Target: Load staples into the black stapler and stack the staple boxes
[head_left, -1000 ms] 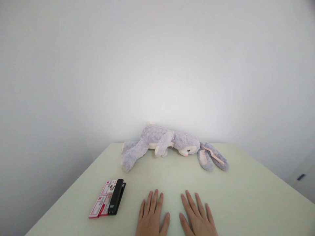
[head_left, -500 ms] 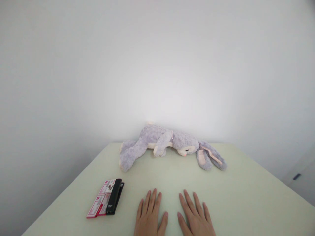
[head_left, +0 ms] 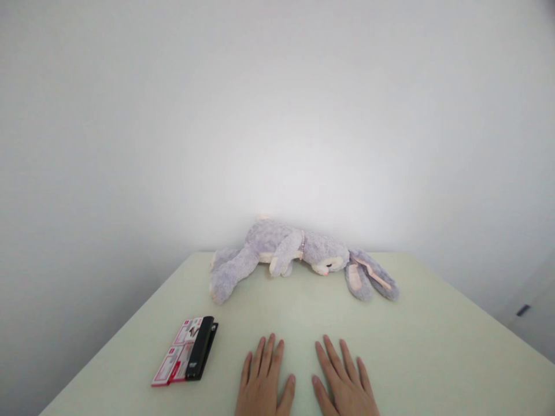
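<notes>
My left hand (head_left: 263,382) lies flat on the pale green table (head_left: 433,346), fingers spread and nothing held. Beside it, a short gap away, my right hand (head_left: 346,382) rests palm down in the same way, also open. To the left of my left hand is a black stapler (head_left: 200,349), lying against red and white printed boxes (head_left: 176,358). Beyond both hands a grey-lilac plush rabbit (head_left: 277,242) lies on its side along the back of the table. Its long ears point right and a beaded band circles its neck. Neither hand touches these things.
A plain white wall (head_left: 277,115) rises right behind the plush rabbit at the table's far edge. At the far right, past the table's side, a small dark handle-like piece (head_left: 523,311) shows on a pale surface.
</notes>
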